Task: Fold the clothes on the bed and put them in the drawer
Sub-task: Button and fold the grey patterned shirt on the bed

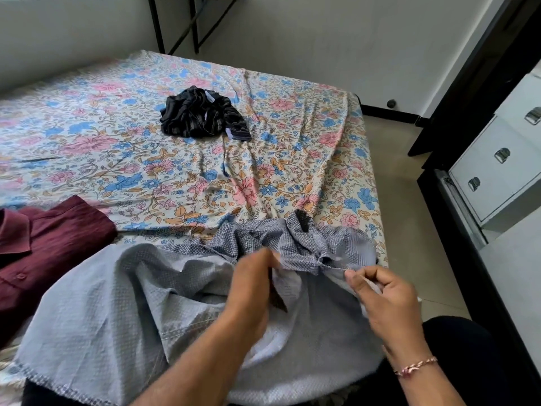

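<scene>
At lower centre I've both hands, left and right, pinching the grey shirt, which stretches leftward from my fingers.

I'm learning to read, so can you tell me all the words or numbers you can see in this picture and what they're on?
There are no words or numbers to read here.
The dark striped garment has a small pale tag, but it is too blurred to read.
The maroon shirt, the grey checked shirt, the floral bedsheet and the white drawers show no writing.
</scene>
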Demonstrator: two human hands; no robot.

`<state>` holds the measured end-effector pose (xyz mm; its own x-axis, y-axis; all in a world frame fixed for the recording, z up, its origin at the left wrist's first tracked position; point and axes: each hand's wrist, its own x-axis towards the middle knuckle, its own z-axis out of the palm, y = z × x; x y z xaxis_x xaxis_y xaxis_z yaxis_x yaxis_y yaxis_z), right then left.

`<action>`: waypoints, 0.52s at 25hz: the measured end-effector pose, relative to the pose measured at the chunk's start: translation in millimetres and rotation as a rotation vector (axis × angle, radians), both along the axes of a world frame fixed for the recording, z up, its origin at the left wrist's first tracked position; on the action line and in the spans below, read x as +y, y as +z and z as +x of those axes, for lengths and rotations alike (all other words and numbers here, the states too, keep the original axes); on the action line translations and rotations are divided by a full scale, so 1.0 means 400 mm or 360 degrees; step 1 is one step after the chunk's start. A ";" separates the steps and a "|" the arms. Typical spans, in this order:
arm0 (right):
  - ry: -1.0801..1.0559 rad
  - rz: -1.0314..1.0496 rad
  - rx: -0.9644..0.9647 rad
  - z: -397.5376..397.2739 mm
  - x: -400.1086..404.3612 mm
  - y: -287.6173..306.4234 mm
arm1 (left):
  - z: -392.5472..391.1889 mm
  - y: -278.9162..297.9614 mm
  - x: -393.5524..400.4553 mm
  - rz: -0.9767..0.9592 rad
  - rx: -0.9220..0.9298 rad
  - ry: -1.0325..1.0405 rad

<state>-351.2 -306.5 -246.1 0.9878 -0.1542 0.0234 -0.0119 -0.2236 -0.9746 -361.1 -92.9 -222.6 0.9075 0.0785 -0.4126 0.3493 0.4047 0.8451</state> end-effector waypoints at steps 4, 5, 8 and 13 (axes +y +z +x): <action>0.0569 -0.0259 0.0175 0.050 -0.055 0.093 | 0.100 0.064 0.107 -0.0121 -0.0037 -0.0440; 0.0647 -0.0192 0.0245 0.080 -0.058 0.111 | 0.144 0.076 0.124 -0.0078 -0.0077 -0.0528; 0.0178 0.0121 0.0169 0.227 -0.031 0.159 | 0.306 0.137 0.130 0.0469 -0.0300 -0.0371; -0.0332 -0.0044 -0.0316 0.235 0.079 0.138 | 0.270 0.110 0.003 0.1177 -0.0695 -0.0025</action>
